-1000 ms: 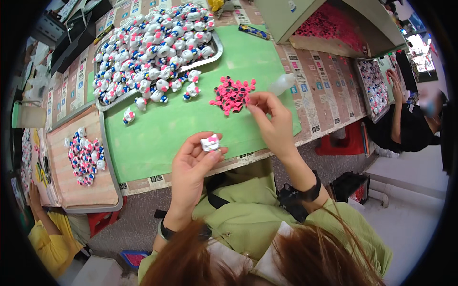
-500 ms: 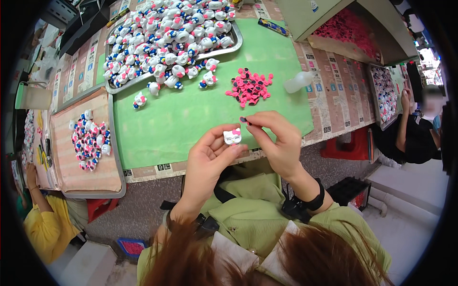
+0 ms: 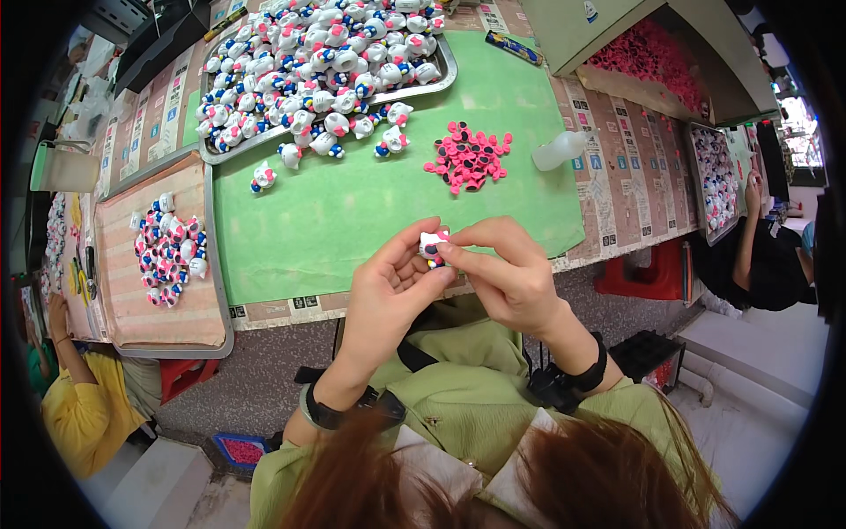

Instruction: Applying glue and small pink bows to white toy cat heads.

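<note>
My left hand [image 3: 392, 280] is closed round a small white cat figurine [image 3: 428, 239] with a pink bow and some blue on its body. It sits between the fingertips and thumb, above the table's near edge. My right hand [image 3: 511, 275] presses against the figurine's face from the right. Its fingertips pinch a tiny pink piece with dark lenses, like toy sunglasses [image 3: 441, 249], mostly hidden by the fingers. Beyond my hands lies a pile of the same pink sunglasses [image 3: 470, 159] on a green mat [image 3: 335, 229]. A few loose figurines [image 3: 263, 177] stand left of that pile.
A metal tray [image 3: 451, 75] heaped with figurines stands at the back. At left, another tray [image 3: 220, 291] holds figurines wearing sunglasses. A white squeeze bottle [image 3: 559, 152] is right of the pile, near a box [image 3: 564, 35] of pink pieces. People [image 3: 84, 406] sit at both sides.
My right hand has moved left and brought the pink sunglasses from beside the figurine onto its face. The figurine is tilted more, and its blue body shows now.
</note>
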{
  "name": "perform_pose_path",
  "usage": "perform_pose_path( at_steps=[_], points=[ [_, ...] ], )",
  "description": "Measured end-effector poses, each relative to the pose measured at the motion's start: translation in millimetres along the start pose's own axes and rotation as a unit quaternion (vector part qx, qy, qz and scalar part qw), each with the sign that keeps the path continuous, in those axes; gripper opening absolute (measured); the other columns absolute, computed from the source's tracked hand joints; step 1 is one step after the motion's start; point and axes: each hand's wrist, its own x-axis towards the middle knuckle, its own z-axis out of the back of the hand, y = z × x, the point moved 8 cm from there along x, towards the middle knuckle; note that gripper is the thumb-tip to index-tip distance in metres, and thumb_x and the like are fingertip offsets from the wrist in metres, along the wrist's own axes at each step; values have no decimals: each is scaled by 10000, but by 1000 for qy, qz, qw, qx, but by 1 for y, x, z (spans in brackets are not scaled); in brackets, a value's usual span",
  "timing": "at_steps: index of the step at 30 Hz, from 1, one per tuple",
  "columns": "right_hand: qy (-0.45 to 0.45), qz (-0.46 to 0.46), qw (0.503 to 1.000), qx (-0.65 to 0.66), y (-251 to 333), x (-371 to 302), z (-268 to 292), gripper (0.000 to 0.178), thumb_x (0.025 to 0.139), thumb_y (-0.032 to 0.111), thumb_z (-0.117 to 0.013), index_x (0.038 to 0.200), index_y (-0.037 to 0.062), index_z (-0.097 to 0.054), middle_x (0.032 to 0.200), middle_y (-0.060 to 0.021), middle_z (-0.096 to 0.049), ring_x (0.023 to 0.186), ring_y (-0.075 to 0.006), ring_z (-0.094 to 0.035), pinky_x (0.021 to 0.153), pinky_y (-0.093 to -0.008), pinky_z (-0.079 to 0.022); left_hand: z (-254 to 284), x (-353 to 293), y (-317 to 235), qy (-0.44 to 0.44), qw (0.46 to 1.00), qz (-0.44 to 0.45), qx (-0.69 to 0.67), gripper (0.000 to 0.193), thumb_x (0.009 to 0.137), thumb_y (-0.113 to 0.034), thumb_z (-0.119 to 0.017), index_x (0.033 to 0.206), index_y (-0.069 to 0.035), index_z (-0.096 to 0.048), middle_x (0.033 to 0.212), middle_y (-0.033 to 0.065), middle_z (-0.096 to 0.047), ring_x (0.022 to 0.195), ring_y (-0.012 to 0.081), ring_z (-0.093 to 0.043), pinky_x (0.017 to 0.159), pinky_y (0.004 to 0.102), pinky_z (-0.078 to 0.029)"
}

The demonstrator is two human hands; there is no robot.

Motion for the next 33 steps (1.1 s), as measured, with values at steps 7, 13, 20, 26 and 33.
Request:
perform_pose_path(
  at_steps=[7, 13, 20, 26, 33],
  points=[
    [-71, -200, 939, 272, -23, -8, -3, 210, 712, -14, -572, 922, 2, -585, 976, -104, -500, 769, -162, -517, 638, -268, -429, 2, -5, -12, -1, 996, -69, -53, 299, 784, 4, -527, 1077, 15, -469, 979, 67, -521, 870, 114, -518, 769, 246, -441],
    [-39, -262, 882, 390, -27, -12, -14, 229, 710, 36, -617, 934, 0, -588, 861, -84, -552, 760, -126, -528, 639, -246, -423, 4, -10, -19, 7, 988, -152, 17, 251, 756, 20, -563, 1003, 4, -522, 971, 81, -531, 883, 137, -517, 763, 247, -423],
    [-50, -190, 928, 318, -18, -6, -1, 176, 676, 19, -636, 849, -1, -617, 757, -89, -603, 676, -147, -553, 614, -248, -429, -2, -15, -29, 22, 974, -220, 51, 232, 726, 53, -582, 952, 8, -554, 946, 108, -542, 892, 168, -520, 787, 272, -411],
    [-69, -173, 937, 296, -13, -6, 3, 172, 663, 20, -643, 830, -4, -615, 762, -105, -611, 658, -163, -562, 593, -255, -436, -5, -17, -33, 25, 972, -228, 53, 229, 721, 64, -581, 944, 14, -553, 943, 113, -540, 894, 176, -519, 783, 275, -410],
    [-70, -181, 934, 299, -13, -6, 0, 158, 667, 31, -644, 818, -4, -613, 760, -108, -613, 655, -161, -566, 585, -251, -434, -3, -18, -33, 23, 971, -232, 50, 228, 725, 67, -571, 946, 16, -549, 941, 115, -538, 898, 176, -514, 792, 278, -401]
  ],
)
